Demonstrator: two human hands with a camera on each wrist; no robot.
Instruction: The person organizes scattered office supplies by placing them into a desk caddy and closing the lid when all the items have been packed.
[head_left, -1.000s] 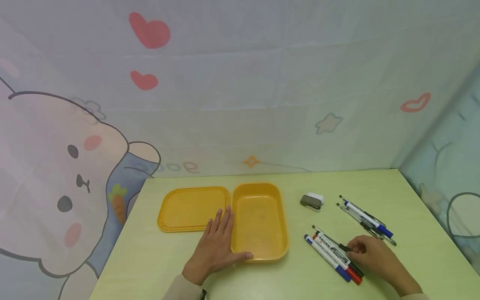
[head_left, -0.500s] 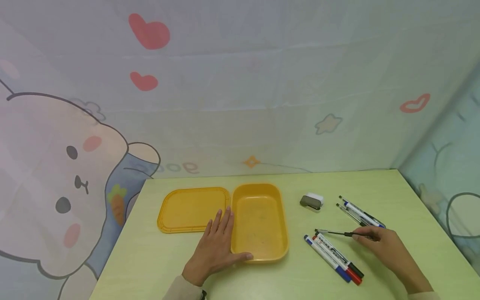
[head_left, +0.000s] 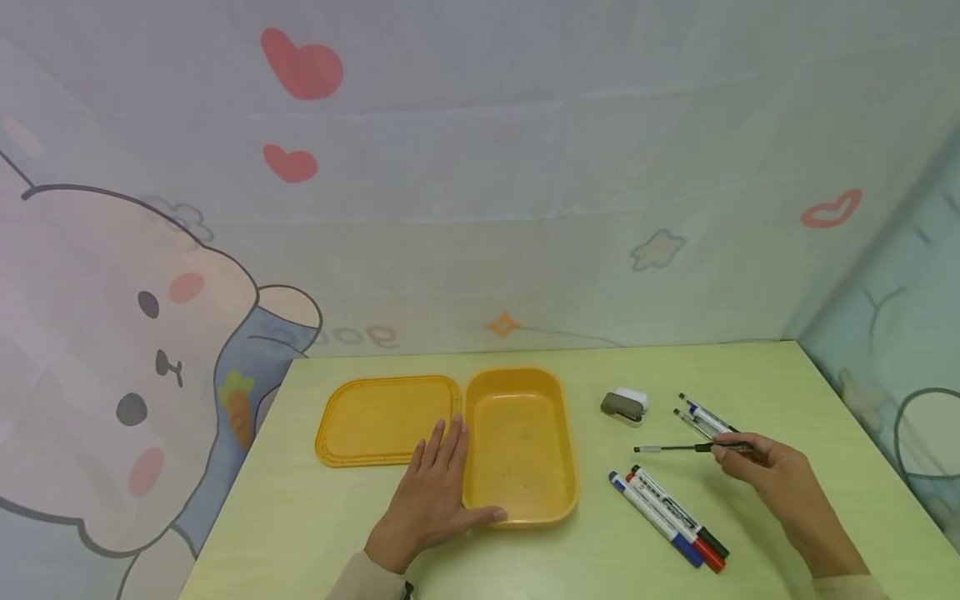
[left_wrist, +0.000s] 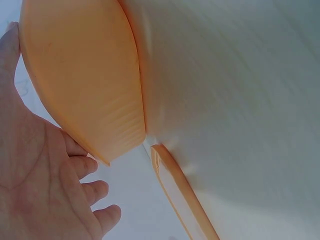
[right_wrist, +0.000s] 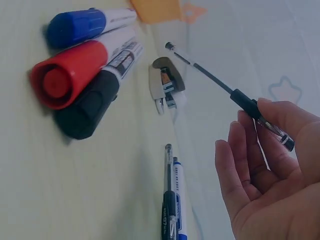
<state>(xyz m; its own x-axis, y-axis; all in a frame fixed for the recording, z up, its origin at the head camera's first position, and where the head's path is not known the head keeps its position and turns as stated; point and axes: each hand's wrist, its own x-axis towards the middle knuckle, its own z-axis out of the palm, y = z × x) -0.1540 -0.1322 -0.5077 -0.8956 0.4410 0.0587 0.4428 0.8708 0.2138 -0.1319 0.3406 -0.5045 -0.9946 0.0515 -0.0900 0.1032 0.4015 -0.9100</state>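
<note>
My right hand [head_left: 780, 483] pinches a clear ballpoint pen with a black grip [right_wrist: 244, 104] between thumb and fingers. The pen lies level in the head view, its capped end pointing left, raised over the table. My left hand [head_left: 426, 498] rests along the left side of a yellow plastic box [head_left: 521, 458], fingers straight and thumb across its front rim. Blue, red and black whiteboard markers [head_left: 667, 521] lie together in front of the right hand. Behind it is another group of pens [head_left: 697, 423], partly hidden by the fingers; the right wrist view shows a black-grip pen [right_wrist: 169, 200] there.
A flat yellow lid [head_left: 390, 421] lies left of the box, under the left fingertips' side. A small grey and white stapler [head_left: 624, 406] sits between the box and the far pens. A printed cloth backdrop [head_left: 480, 208] stands along the table's back edge.
My right hand has lifted the pen off the side of the markers, turned it level and carried it away toward the far pen group. The left hand has stayed put.
</note>
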